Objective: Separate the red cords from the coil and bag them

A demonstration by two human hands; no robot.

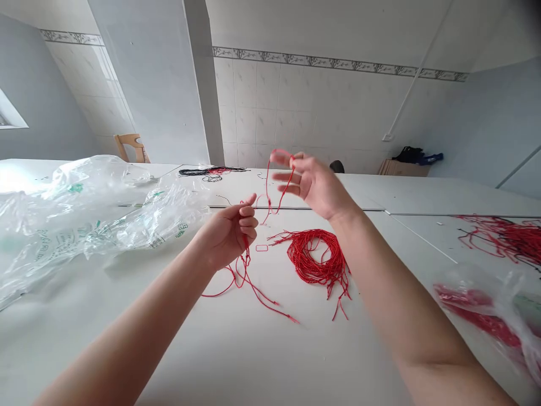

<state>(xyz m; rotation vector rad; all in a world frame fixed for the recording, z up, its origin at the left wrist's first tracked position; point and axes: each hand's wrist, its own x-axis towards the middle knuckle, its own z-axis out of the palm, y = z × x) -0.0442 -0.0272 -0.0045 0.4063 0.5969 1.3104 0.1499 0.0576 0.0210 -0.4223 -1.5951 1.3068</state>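
Note:
My left hand point(231, 232) is closed in a fist around several red cords point(246, 276), whose knotted ends hang down over the white table. Higher and to the right, my right hand point(310, 179) holds a loop of red cord point(267, 175) near the thumb and index finger; the other fingers are spread and slightly blurred. A small knot shows low on that loop, close to my left hand. Below my right hand lies a coiled bundle of red braided cords point(310, 259) with loose knotted ends. Beside it sits a small red rectangular outline point(261, 248).
Crumpled clear plastic bags point(127, 214) cover the table's left side. Black and red cords point(211, 171) lie at the back. On the right are a red and black cord pile point(515, 239) and a plastic bag with red contents point(486, 316). A wooden chair point(131, 148) stands behind the table.

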